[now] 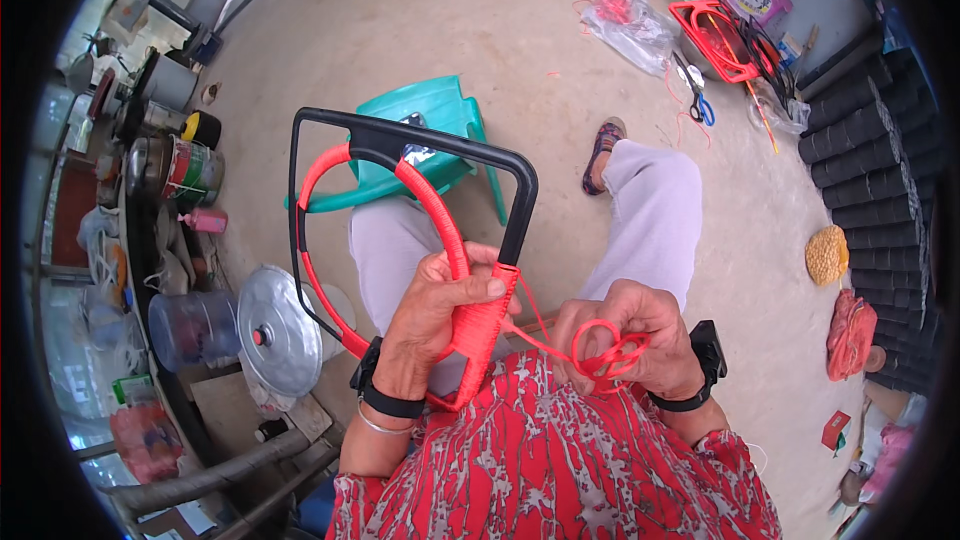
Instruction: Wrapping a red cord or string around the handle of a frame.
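Note:
My left hand (422, 312) grips a black frame (440, 140), a rounded rectangle with a ring inside it. Red cord is wound tightly round much of the ring and over the frame's near right corner, where my thumb presses on the windings (480, 318). A strand runs from there to my right hand (650, 325), whose curled fingers hold a loose bundle of red cord (608, 352). The frame is tilted up over my lap, and its lower edge is close to my shirt.
A green plastic stool (420, 100) stands ahead. Scissors (697, 100), a plastic bag (632, 28) and another red-wrapped frame (715, 40) lie at the far right. Dark stacked tiles (865, 170) line the right side. A metal lid (285, 330) and water jug (190, 330) are at left.

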A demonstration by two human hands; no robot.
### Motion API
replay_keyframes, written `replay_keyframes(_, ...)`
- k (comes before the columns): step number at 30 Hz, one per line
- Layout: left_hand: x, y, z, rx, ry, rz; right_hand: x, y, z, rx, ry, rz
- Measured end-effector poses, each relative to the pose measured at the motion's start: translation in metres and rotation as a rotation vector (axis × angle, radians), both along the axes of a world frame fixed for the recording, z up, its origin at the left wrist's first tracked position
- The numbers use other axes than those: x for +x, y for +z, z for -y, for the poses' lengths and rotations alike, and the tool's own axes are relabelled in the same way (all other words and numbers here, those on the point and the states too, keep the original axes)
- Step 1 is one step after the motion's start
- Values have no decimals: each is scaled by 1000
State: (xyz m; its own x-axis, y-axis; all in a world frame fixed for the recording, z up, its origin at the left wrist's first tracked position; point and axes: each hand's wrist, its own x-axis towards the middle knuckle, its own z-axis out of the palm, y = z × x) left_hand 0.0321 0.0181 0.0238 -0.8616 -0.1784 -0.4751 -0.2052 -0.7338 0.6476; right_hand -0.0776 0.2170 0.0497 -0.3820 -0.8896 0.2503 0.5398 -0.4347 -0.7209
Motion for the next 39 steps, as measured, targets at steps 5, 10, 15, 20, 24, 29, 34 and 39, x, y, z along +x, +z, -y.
replay_keyframes(5,-4,-7,-2,-41,51,2,-1,8,17,14,57,-304)
replay_keyframes(10,-3,-5,-4,-124,50,-7,-8,20,22,79,-13,-359)
replay_keyframes(15,-8,-6,-28,-942,430,-96,-21,23,29,20,-238,-358)
replay_keyframes(20,-7,-5,-17,-273,358,-87,-52,22,35,102,-640,-954)
replay_keyframes(24,-7,-10,-13,-264,343,-97,-55,3,30,351,-848,-1000)
replay_keyframes(29,-13,-17,-26,-804,438,-70,-52,-16,34,427,-890,-830)
replay_keyframes(34,-12,-22,-24,-592,452,-55,-60,-15,38,502,-921,-890)
replay_keyframes(39,-10,-25,-16,-345,396,-14,-57,-75,50,711,-658,-476)
